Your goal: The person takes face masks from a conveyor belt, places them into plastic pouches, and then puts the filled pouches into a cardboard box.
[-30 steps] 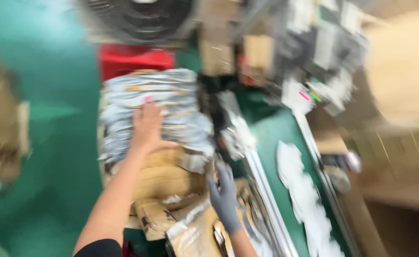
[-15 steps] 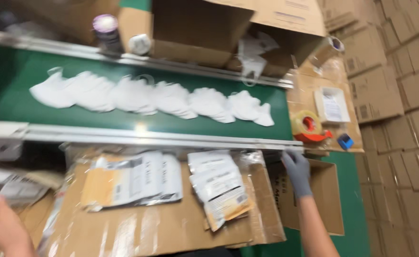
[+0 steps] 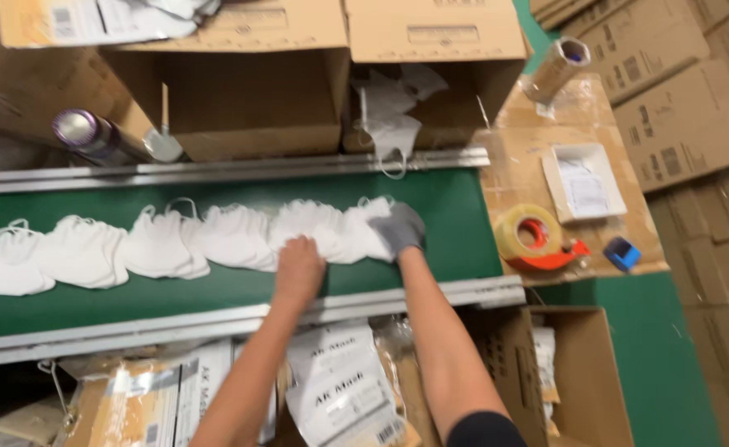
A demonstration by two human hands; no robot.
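Observation:
A row of white face masks (image 3: pixel 157 244) lies overlapping along a green conveyor belt (image 3: pixel 447 215). My bare left hand (image 3: pixel 298 266) presses down on the masks near the right end of the row, fingers curled over them. My right hand (image 3: pixel 399 228), in a grey glove, grips the last masks (image 3: pixel 356 236) at the row's right end. Both forearms reach over the belt's near metal rail (image 3: pixel 215 321).
Open cardboard boxes (image 3: pixel 248 108) stand behind the belt, one holding loose masks (image 3: pixel 389 112). A tape dispenser (image 3: pixel 534 240), a small white tray (image 3: pixel 584 182) and a blue item (image 3: pixel 623 252) sit on cardboard at the right. Printed pouches (image 3: pixel 339 389) lie below the rail. Stacked cartons (image 3: pixel 695 108) fill the right side.
The view swung from a pile of pouches to the belt. Both hands have moved from the near side onto the right end of the mask row.

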